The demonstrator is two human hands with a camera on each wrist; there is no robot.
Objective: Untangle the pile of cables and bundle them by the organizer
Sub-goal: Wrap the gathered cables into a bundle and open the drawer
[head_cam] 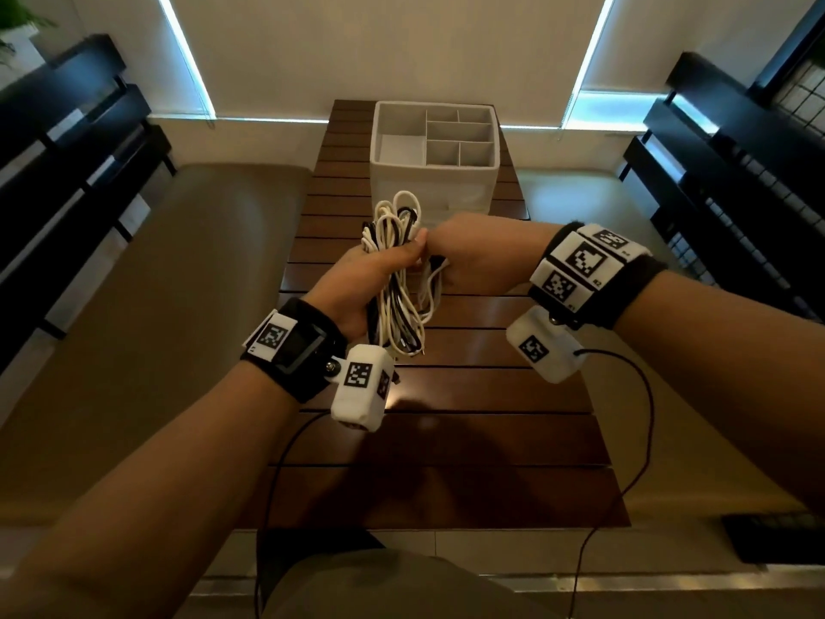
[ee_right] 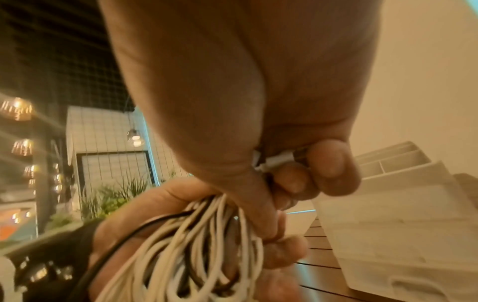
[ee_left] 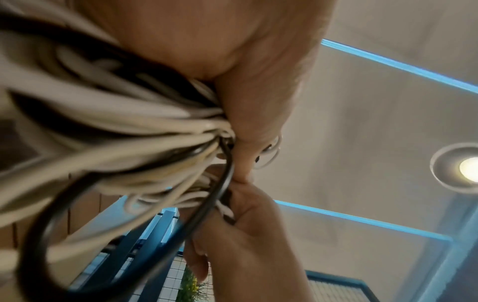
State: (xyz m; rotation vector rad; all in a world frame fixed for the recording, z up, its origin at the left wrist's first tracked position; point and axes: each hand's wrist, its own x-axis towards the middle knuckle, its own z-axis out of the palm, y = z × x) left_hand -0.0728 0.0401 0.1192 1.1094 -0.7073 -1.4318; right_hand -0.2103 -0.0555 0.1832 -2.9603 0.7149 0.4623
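Stretching away from the person, the slatted wooden tabletop [head_cam: 468,395] carries only the white organizer [head_cam: 393,172], which stands at the far edge with its open top showing several divided compartments, all apparently empty; that placement probably leaves the near part free for working. Above the tabletop's middle, lifted clear of the wood, hangs the pile of cables [head_cam: 395,279], a mixed hank of white and black strands looped together, seemingly held up so the loops fall loose and can be traced. The left hand [head_cam: 357,283] is wrapped round the hank's middle, fingers curled about the strands to keep the whole mass together. The right hand [head_cam: 477,256] sits just beside it, touching at the thumbs, with its fingers curled in a pinch on a white cable end [ee_right: 276,158], seen in the right wrist view; this looks like picking one free end to draw it out of the tangle. Nothing is yet bundled or stowed.
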